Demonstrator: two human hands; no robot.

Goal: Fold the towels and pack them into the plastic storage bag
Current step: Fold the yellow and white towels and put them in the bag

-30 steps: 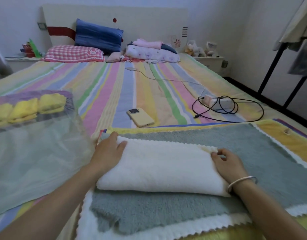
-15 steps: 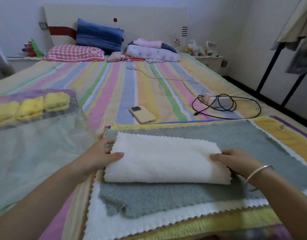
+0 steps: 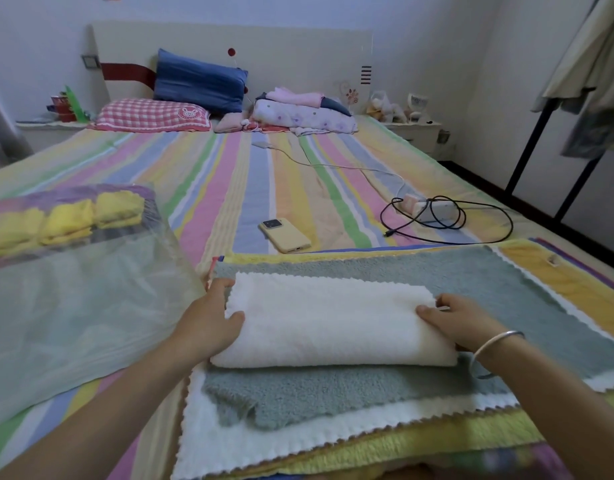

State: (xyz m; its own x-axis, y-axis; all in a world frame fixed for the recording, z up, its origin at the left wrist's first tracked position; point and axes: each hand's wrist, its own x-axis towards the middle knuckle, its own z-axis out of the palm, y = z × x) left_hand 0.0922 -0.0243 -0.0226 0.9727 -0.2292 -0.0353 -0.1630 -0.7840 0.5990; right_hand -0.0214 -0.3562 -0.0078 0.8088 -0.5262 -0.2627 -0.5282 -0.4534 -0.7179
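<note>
A folded white towel (image 3: 330, 320) lies across a stack of flat towels on the bed, directly on a grey towel (image 3: 420, 268). My left hand (image 3: 208, 323) grips its left end, thumb on top. At the right end, my right hand (image 3: 461, 320), with a silver bangle on the wrist, holds the towel the same way. Under the grey towel lie a white towel (image 3: 250, 441) and a yellow one (image 3: 555, 278). To the left lies the clear plastic storage bag (image 3: 73, 323), with several folded yellow towels (image 3: 70, 220) inside at its far end.
A yellow phone (image 3: 286, 230) lies on the striped bedspread just beyond the towel stack. A black cable and a charger (image 3: 433, 211) sit to the right of it. Pillows and folded bedding line the headboard. A black clothes rack (image 3: 537, 140) stands at the right.
Both hands have shifted from pressing on top of the white towel to gripping its two ends, and the folded towel looks thicker and narrower than a second ago.
</note>
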